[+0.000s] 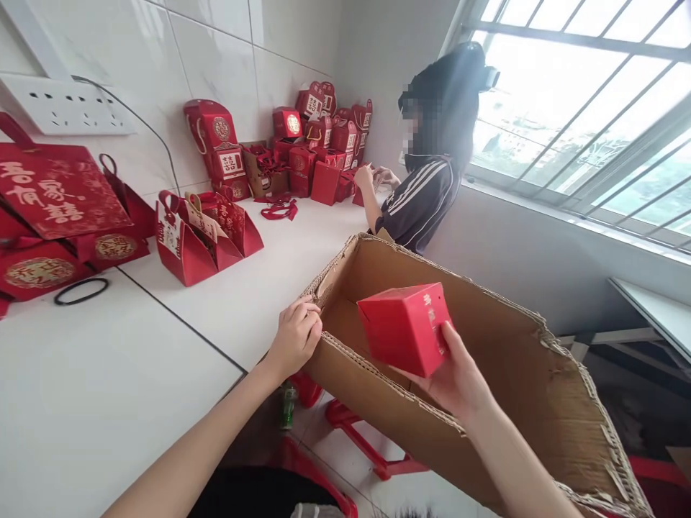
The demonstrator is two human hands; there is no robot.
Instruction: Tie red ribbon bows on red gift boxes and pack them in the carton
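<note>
My right hand (458, 374) grips a small red gift box (399, 324) with gold characters on one side, its thumb on the printed face. The gift box is tilted over the opening of a large cardboard box (389, 396) with ragged cut edges. At the near left corner of that cardboard box, my left hand (299, 331) is closed on the rim, fingers curled over it. The part of the cardboard box's floor that shows is bare brown; my right hand and the gift box hide some of it.
On the white table (178, 360) stand red gift bags (208, 234), a black loop (80, 290) and red ribbon (281, 208). Piled red boxes (329, 144) line the wall. A co-worker (432, 165) handles something red at the far end. Red stools (372, 439) stand below.
</note>
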